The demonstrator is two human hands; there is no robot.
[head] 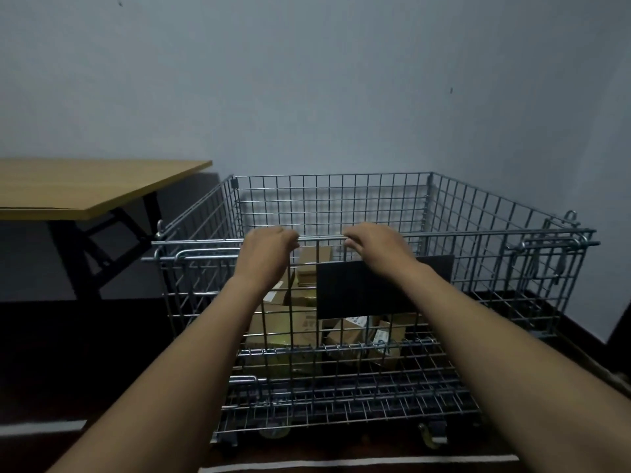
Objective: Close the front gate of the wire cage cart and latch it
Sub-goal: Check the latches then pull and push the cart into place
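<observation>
The fingers (293, 241) of the left hand (269, 245) were curled over the top rail of the front gate (341, 339), closed around that wire. The fingers (351, 241) of the right hand (370, 244) hooked the same rail just beside them, likewise wrapped over it. Both hands sat near the middle of the rail, a short stretch of bare wire between them, with both forearms reaching in from the lower edge of the view.

The gate stood upright across the near side of the wire cage cart (341, 199), its top rail level with the cart's side rims. A dark rectangular panel (355, 290) hung on the gate below the right hand. A looped wire latch (201, 254) lay at the gate's upper left corner and another latch fitting (560, 242) at its upper right corner; whether either was engaged could not be told.

Inside the cart, behind the gate, lay several cardboard boxes (290, 322), piled loosely on the cart floor. A caster (432, 436) showed under the cart's near right edge.

To the left of the cart stood a wooden desk (85, 186) on dark legs. Behind the cart rose a pale wall (307, 80), and the cart rested on a dark floor (85, 370).
</observation>
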